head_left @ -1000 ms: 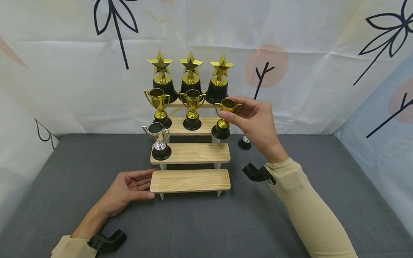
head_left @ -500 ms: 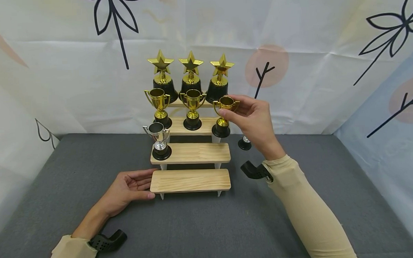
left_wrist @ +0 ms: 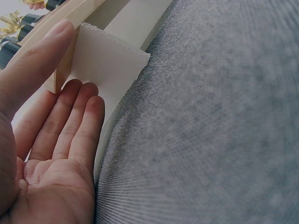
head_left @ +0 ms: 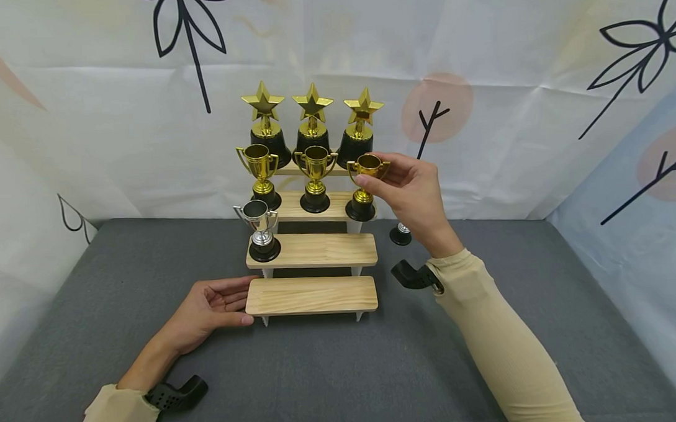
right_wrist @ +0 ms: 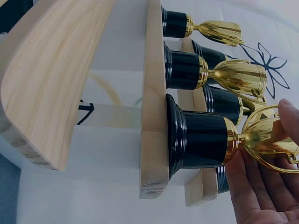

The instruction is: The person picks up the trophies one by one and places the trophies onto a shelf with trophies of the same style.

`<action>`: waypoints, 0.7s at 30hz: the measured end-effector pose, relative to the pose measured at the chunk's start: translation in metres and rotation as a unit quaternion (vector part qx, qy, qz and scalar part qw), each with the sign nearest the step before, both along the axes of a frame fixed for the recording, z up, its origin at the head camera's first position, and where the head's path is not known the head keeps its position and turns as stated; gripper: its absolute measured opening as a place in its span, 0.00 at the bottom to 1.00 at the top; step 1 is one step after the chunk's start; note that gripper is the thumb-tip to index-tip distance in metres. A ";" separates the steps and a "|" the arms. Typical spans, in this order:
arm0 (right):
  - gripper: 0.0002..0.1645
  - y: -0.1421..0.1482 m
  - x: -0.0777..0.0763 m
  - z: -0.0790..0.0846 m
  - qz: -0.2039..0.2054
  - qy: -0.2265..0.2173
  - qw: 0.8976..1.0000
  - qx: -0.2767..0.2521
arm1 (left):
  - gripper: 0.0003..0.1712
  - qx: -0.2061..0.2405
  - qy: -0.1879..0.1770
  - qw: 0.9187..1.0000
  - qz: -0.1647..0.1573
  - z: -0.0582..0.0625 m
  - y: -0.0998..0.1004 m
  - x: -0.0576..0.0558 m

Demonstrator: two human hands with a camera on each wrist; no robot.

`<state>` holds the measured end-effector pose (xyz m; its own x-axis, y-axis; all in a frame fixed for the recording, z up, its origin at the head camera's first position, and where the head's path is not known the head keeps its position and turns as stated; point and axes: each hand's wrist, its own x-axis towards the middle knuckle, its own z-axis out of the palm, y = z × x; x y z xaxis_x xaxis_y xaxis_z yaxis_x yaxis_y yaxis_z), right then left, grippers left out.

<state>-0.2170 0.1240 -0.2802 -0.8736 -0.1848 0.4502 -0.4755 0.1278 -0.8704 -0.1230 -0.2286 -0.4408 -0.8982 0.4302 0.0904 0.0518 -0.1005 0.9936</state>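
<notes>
My right hand point(head_left: 413, 199) pinches a gold trophy cup point(head_left: 363, 196) by its bowl, between thumb and fingers. The cup is upright, its black base at the right end of the second-highest step; in the right wrist view that base point(right_wrist: 205, 140) meets the board. Two matching gold cups point(head_left: 315, 181) stand to its left. My left hand point(head_left: 207, 312) is at the left end of the stepped wooden stand point(head_left: 313, 297), at the lowest board. In the left wrist view its extended fingers point(left_wrist: 84, 126) lie against the stand's white leg point(left_wrist: 105, 58), with the thumb near the board's edge.
Star trophies point(head_left: 312, 112) line the top step. A silver trophy cup point(head_left: 262, 232) stands on the left of the third step down. Behind my right hand, another trophy's black base point(head_left: 400, 235) shows on the grey cloth point(head_left: 333, 379). A patterned white backdrop point(head_left: 509, 137) hangs behind.
My right hand has carried the gold trophy cup slightly left and upward, further over the second-highest step. My left hand has stayed in place.
</notes>
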 end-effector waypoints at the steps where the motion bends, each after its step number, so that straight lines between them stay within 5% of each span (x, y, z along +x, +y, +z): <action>1: 0.25 0.000 -0.001 0.000 0.000 0.001 1.000 -0.001 | 0.44 0.001 0.000 1.000 0.000 0.000 0.000 0.000; 21: 0.25 0.000 -0.010 -0.001 -0.007 -0.004 1.000 -0.002 | 0.43 0.009 0.004 1.000 -0.010 -0.002 -0.001 -0.001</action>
<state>-0.2270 0.1239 -0.2816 -0.8800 -0.1709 0.4432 -0.4661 0.1303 -0.8751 -0.1240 -0.2297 -0.4429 -0.8888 0.4460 0.1053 0.0572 -0.1200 0.9911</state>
